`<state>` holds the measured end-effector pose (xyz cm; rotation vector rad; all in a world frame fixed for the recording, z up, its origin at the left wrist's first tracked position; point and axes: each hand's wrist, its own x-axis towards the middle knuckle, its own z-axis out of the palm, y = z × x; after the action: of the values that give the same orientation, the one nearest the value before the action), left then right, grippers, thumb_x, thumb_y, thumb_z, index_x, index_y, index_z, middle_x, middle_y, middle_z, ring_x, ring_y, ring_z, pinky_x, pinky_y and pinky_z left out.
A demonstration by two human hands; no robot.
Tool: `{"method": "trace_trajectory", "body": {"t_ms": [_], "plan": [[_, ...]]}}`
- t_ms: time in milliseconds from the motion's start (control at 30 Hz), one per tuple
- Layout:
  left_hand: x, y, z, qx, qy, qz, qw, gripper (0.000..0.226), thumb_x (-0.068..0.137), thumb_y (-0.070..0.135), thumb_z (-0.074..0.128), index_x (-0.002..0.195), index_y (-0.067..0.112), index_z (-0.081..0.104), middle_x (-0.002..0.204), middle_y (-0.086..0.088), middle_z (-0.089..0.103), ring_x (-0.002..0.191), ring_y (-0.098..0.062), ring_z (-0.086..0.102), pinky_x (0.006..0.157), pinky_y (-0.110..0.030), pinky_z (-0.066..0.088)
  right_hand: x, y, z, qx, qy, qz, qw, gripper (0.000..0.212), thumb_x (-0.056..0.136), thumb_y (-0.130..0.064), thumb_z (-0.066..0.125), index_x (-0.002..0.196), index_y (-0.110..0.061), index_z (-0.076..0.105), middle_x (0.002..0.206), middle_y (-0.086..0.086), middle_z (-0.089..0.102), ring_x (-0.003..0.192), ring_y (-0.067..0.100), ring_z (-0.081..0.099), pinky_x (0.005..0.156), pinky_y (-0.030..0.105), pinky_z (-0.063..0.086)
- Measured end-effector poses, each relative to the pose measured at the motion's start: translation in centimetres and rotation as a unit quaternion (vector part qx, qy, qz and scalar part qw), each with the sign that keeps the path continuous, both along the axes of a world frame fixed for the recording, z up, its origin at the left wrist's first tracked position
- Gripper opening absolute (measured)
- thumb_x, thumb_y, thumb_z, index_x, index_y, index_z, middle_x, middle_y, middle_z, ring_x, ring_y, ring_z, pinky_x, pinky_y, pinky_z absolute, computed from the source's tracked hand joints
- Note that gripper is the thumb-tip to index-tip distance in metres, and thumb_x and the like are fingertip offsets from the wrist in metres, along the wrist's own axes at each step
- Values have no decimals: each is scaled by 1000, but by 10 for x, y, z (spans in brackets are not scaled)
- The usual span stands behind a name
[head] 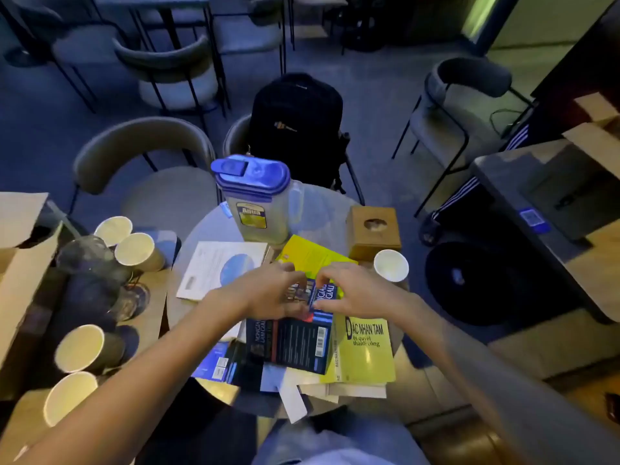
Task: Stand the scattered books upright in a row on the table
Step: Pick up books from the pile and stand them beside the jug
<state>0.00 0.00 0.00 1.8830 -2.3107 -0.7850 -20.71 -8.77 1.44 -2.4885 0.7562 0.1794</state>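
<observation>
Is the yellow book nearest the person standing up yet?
No. The yellow book lies flat, its whole front cover facing up toward the camera.

1. The white book (221, 273) with a blue circle is lying flat, far left on the table (325, 206).
2. The lime book (310, 255) is lying flat beyond the pile.
3. The blue-titled book (322, 292) is being gripped by the left hand (271, 293) and right hand (355, 290).
4. The dark book (292, 344) is lying barcode up, overlapping the yellow book (367, 350).
</observation>
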Motion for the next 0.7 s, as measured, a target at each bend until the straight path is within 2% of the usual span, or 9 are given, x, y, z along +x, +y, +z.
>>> {"method": "trace_trajectory", "body": {"t_ms": [133,233,333,433,567,700], "plan": [[-9,19,-24,33,-99,-34,994,69,82,54,67,138,23,43,131,-6,51,119,-28,51,95,-40,46,-2,22,-22,-25,90,39,995,48,82,-62,67,114,-29,54,118,-5,61,110,18,55,86,42,51],[-12,24,-30,34,-116,-20,992,66,83,48,69,139,23,44,132,-3,50,123,-24,49,95,-38,44,0,30,-32,-46,83,41,995,46,83,-55,69,116,-26,54,120,-4,60,111,19,55,85,40,51],[-14,28,-31,29,-113,-13,993,58,85,44,69,136,26,50,129,0,54,121,-22,53,91,-38,46,1,32,-36,-56,72,34,995,37,86,-50,70,110,-26,56,114,-5,66,105,19,61,79,38,51],[-11,29,-29,24,-98,-7,995,50,86,40,68,133,30,55,130,3,59,116,-24,59,84,-38,49,0,32,-35,-45,50,27,997,33,87,-50,69,108,-27,61,111,-4,71,100,20,65,78,38,53],[3,29,-18,11,-56,6,998,32,89,40,65,117,25,60,111,2,65,101,-22,62,74,-35,47,0,28,-19,-12,-25,-3,1000,30,88,-47,70,110,-28,67,109,-7,73,99,14,66,80,38,54],[21,30,0,9,95,66,993,22,89,34,67,110,27,64,100,5,71,89,-14,66,76,-38,55,4,15,4,105,-151,-61,981,27,86,-39,74,108,-23,70,99,-9,73,89,7,65,76,34,56]]}}
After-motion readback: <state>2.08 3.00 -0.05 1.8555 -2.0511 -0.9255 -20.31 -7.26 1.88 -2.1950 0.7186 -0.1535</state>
